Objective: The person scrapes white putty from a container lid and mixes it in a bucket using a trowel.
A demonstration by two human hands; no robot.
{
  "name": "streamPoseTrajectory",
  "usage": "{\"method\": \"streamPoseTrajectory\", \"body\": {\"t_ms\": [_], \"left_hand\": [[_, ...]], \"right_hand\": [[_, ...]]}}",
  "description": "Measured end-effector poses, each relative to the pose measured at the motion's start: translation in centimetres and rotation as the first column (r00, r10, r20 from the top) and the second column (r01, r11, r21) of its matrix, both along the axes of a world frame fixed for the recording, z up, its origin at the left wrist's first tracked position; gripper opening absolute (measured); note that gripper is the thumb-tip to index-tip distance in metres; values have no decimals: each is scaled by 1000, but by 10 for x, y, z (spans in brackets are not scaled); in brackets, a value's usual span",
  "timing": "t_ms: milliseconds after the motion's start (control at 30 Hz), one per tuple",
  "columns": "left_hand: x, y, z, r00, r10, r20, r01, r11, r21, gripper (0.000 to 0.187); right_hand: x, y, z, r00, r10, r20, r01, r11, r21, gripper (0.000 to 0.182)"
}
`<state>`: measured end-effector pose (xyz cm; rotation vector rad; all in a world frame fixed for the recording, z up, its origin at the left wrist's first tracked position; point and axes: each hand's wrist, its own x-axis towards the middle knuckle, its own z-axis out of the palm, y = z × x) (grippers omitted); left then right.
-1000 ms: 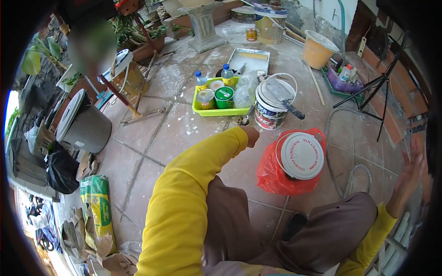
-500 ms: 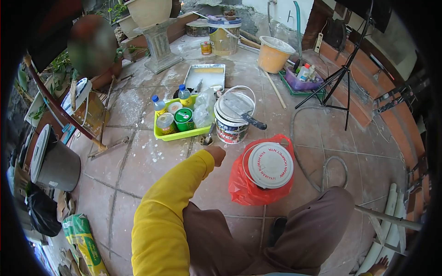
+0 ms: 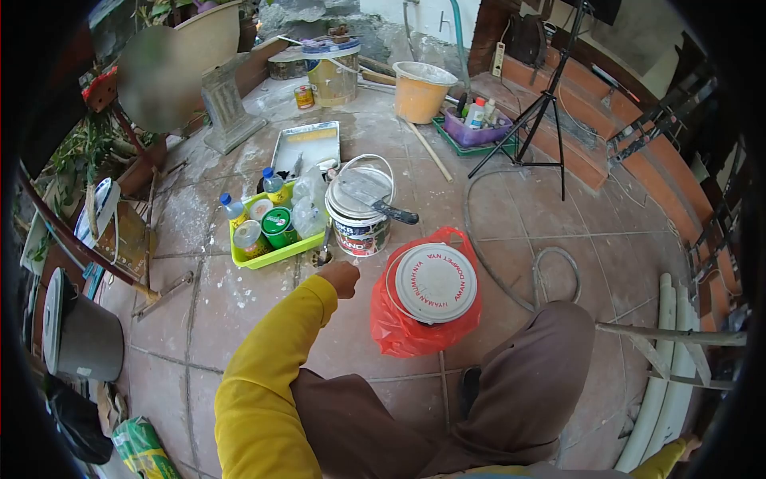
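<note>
My left hand [image 3: 341, 279], in a yellow sleeve, is held curled over the floor, just right of a small cup with a spoon [image 3: 323, 255] in it. What it grips, if anything, is hidden. Right of it, a lidded white bucket [image 3: 435, 283] sits in a red plastic bag [image 3: 415, 339]. Beyond stands a white paint bucket [image 3: 357, 231] with a scraper [image 3: 375, 201] across its lid. A lime-green tray [image 3: 279, 254] holds bottles, jars and a clear bag. My right hand [image 3: 691, 449] shows partly at the lower right edge, its fingers apart, holding nothing visible.
A paint tray [image 3: 307, 148], an orange bucket [image 3: 420, 96] and a purple basket [image 3: 476, 132] stand farther back. A black tripod [image 3: 542, 116] and a hose [image 3: 472, 215] are on the right, above white pipes [image 3: 661, 375]. A grey bin [image 3: 88, 331] stands left.
The view has swung to the right, so the floor objects appear farther left. My left hand stays curled near the cup. My right hand appears higher and closer to the right edge.
</note>
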<state>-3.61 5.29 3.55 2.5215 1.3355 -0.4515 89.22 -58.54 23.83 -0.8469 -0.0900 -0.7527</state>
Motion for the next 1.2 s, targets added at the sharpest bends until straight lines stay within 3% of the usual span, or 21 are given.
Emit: {"method": "streamPoseTrajectory", "body": {"t_ms": [33,100,200,233,300,467,533,600,667,733,800,833,867,933,1033,1100,1167,1200], "left_hand": [[0,0,-1,1000,8,0,-8,1000,-9,25],[2,-1,3,1000,31,0,-31,999,-21,26],[1,-3,6,1000,-1,9,1,1000,-11,22],[-1,-4,3,1000,-9,17,9,1000,-10,21],[-5,-2,-6,1000,25,-7,-26,1000,-18,21],[-12,6,-23,999,28,-36,-28,1000,4,16],[-9,4,-17,999,25,-45,-25,1000,5,16],[-11,12,-33,990,-65,-123,65,998,-7,20],[-1,5,-15,991,-16,-136,6,997,-78,24],[5,2,-11,989,-14,-150,-1,995,-98,30],[0,4,-29,989,-46,-138,37,997,-69,32],[-3,7,-37,990,-60,-127,53,997,-57,34],[-4,9,-39,982,-119,-147,110,992,-66,34],[-9,8,-40,957,-224,-182,209,973,-95,35],[-20,2,-43,958,-239,-161,221,968,-119,33],[-34,3,-59,951,-277,-140,257,955,-147,32],[-55,-3,-79,995,-91,38,97,976,-193,27],[-66,-8,-86,994,77,80,-50,955,-293,25]], "right_hand": [[13,-5,-6,989,-135,-59,124,979,-164,46],[32,-16,-20,973,-227,-37,212,948,-238,46],[56,-33,-48,988,-151,-30,151,988,-19,38],[22,-14,-41,994,-54,-96,61,996,69,39],[1,12,-36,981,50,-187,-38,997,70,42],[-13,25,-69,946,-32,-324,-87,935,-345,52],[-31,58,-83,928,-42,-370,-126,900,-418,44],[-50,108,-90,881,100,-463,-271,908,-318,33],[-141,196,-72,853,381,-357,-509,759,-406,23],[-265,286,-23,654,708,-266,-649,345,-678,20],[-378,346,29,514,776,-366,-554,-26,-832,34],[-405,371,52,308,911,-273,-205,-217,-955,45],[-427,394,62,136,963,-231,51,-239,-970,56],[-454,428,58,-85,926,-367,362,-314,-878,61],[-460,457,29,-200,864,-462,434,-345,-832,60],[-463,471,20,-296,876,-382,415,-242,-877,57],[-464,481,10,-378,868,-322,373,-176,-911,54],[-462,490,5,-429,852,-300,344,-153,-926,53]]}}
